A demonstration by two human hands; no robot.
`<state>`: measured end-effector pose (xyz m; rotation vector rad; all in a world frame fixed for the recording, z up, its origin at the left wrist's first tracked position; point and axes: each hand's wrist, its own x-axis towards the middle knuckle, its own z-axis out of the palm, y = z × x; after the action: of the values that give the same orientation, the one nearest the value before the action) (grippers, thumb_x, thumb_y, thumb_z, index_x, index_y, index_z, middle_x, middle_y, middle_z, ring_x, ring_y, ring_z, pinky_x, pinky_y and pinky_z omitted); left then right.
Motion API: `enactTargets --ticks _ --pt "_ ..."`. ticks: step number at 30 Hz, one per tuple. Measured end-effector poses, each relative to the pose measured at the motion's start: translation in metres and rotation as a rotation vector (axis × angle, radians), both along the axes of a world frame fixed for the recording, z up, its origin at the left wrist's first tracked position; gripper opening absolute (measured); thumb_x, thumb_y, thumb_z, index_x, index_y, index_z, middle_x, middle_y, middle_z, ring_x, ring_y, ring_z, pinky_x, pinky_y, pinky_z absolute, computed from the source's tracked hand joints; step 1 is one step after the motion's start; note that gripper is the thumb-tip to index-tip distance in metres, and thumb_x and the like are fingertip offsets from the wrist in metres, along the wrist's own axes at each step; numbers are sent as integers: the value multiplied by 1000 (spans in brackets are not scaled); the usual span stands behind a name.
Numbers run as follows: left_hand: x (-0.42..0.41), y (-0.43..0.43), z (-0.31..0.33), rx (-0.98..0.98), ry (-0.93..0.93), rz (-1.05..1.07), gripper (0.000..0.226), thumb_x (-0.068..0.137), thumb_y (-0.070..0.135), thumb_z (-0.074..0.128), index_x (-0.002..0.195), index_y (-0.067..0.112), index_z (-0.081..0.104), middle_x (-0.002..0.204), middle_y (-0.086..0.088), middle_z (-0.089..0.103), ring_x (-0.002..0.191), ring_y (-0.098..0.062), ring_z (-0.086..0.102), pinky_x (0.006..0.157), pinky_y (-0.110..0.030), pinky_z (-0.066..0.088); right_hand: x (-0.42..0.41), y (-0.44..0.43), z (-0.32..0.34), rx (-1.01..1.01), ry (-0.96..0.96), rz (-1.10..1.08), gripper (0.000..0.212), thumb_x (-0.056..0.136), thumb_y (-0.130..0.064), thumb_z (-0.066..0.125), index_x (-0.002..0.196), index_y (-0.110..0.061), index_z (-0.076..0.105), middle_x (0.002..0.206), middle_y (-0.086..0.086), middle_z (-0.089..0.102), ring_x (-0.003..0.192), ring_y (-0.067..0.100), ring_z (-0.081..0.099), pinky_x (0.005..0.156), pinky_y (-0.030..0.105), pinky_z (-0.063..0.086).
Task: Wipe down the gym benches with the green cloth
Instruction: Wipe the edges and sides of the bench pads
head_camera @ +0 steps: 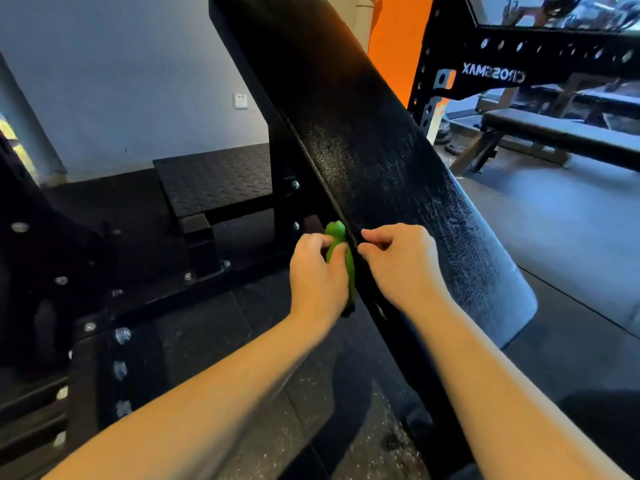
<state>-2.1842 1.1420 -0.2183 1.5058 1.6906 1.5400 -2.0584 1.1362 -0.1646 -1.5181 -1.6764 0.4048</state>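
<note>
Gripping the bunched green cloth (338, 239), the left hand (317, 277) is holding it against the left edge of the tilted black bench pad (391, 168). Just beside it, the right hand (398, 263) is resting on that same edge with its fingers curled; whether it is pinching the pad cannot be told. Farther off, a flat bench (561, 133) is standing beside a black rack (512, 60).
</note>
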Motion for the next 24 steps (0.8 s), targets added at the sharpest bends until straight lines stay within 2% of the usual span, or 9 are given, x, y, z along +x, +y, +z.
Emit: enactTargets --ticks 4,6,7,11,13,14,17,20,24 --pt "-16 -22 6 -137 22 -197 14 94 22 68 81 26 71 81 10 69 77 -2 63 66 -15 45 1 -6 11 -61 26 -11 17 87 -18 77 103 -21 81 96 -9 75 77 -7 58 68 -5 36" --pt "-26 -27 25 -203 -42 -272 20 96 22 66 81 32 73 80 10 73 74 2 64 67 -15 47 4 -18 14 -71 76 -11 13 87 -21 77 98 -28 81 88 -16 71 80 -8 61 73 4 43" --pt "-29 -31 33 -238 -88 -301 20 98 24 64 83 33 75 81 9 74 76 -1 67 70 -19 49 4 -26 14 -75 88 -4 13 88 -22 76 97 -29 80 88 -16 71 82 -6 62 73 9 45" --pt "-30 -50 49 -372 -252 -374 16 98 32 64 92 33 79 93 6 77 91 -15 72 83 -34 56 3 -67 4 -111 115 4 23 91 -19 72 106 -35 76 96 -17 68 87 -5 61 74 5 41" --pt "-29 -55 49 -383 -302 -421 14 97 29 65 97 30 79 102 7 76 98 -10 71 82 -24 55 5 -81 -3 -180 169 31 33 92 -16 70 116 -37 73 101 -17 71 84 2 66 80 21 52" --pt "-26 -57 50 -381 -286 -463 15 98 27 64 100 28 79 106 7 75 99 -6 70 79 -17 52 6 -86 -5 -229 243 51 38 92 -13 69 120 -39 71 101 -16 73 79 6 68 76 27 56" --pt "-14 -68 50 -365 -238 -629 19 100 22 61 104 17 79 103 4 76 95 -4 70 73 -9 48 8 -103 -9 -333 471 40 46 91 -5 69 122 -39 64 102 -12 73 65 11 69 63 29 57" --pt "-6 -78 48 -352 -287 -724 22 100 18 58 94 14 80 81 7 74 75 -4 64 70 -11 46 21 -120 -9 -321 389 -9 25 89 -10 72 103 -31 71 82 -8 74 60 9 66 58 27 52" --pt "4 -92 32 -408 -279 -766 31 99 21 56 76 17 76 70 -1 60 67 -17 47 67 -34 38 43 -133 -5 -397 275 -99 8 83 -19 76 82 -26 73 64 -9 67 55 7 57 63 35 54"
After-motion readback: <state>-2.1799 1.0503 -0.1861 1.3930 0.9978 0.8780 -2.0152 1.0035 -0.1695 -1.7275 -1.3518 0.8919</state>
